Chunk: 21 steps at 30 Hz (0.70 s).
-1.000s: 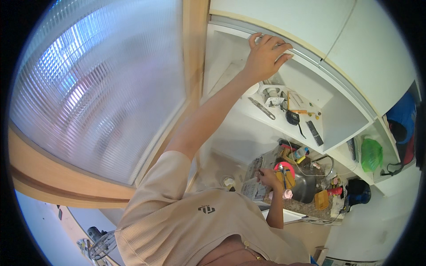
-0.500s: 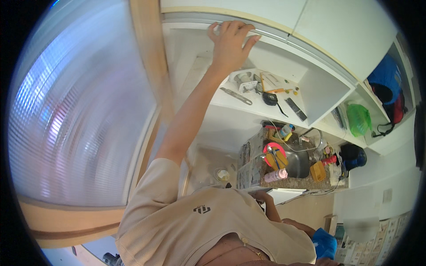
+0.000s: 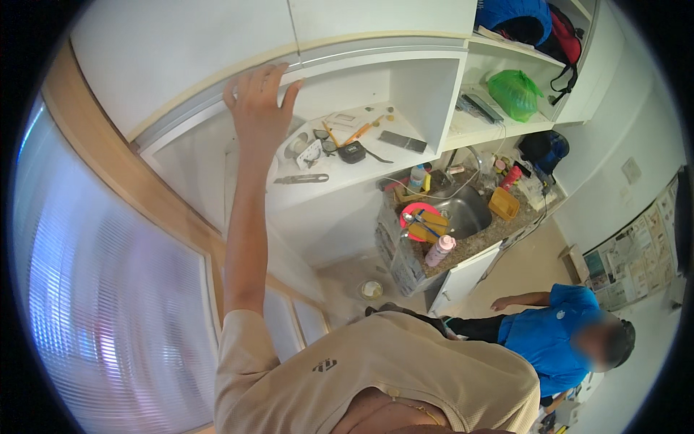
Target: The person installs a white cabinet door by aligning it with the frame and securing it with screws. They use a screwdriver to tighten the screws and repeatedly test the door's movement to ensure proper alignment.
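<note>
Currently, left grip: fingers and thumb spread wide, fingertips at metal rail; can't tell how firmly.
Metal rail: along lower edge of upper cabinet door, above open shelf.
Right grip: out of view, state can't be told.
Writing: dark logo on beige shirt; wall posters too small to read.
Shelf: black tape measure, grey flat tool.
Pink plate: on bench, holds spoon.
Green plastic bag: contents can't be told.
</note>
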Tool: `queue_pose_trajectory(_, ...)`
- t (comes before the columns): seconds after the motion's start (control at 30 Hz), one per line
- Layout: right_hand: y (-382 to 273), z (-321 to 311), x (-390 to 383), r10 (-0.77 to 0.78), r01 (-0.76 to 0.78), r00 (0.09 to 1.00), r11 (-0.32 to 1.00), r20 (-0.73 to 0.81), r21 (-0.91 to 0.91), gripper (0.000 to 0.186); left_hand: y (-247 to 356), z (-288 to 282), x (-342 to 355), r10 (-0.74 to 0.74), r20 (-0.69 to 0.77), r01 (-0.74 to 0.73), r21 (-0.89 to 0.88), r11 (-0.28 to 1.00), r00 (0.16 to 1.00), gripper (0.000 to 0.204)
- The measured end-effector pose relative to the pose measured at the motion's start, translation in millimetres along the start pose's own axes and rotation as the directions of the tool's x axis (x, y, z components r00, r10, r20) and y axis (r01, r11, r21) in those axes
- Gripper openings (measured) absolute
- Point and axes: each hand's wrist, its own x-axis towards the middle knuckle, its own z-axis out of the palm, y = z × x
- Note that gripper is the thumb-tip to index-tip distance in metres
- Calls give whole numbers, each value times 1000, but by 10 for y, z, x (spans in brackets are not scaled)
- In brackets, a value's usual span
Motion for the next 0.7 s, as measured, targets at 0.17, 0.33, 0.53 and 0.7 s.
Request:
queue_pose_trajectory(0.17, 27, 41, -2, -16, 18, 1000, 996, -24, 83, 50, 239, 326, 104, 45, -76, -51, -79, 996, 996, 25)
queue_pose_trajectory(0.33, 88, 12, 11, -41, 48, 998, 987, -50, 151, 54, 332, 443, 155, -29, -84, 17, -140, 990, 996, 14)
queue_pose_trajectory(0.53, 174, -95, 18, -95, 110, 992, 971, -81, 210, 61, 276, 376, 135, -66, -30, 61, -153, 986, 997, 9)
queue_pose_trajectory(0.7, 144, -430, -83, -185, 226, 970, 925, -158, 305, 67, 362, 451, 208, -70, -38, 62, -183, 981, 997, 7)
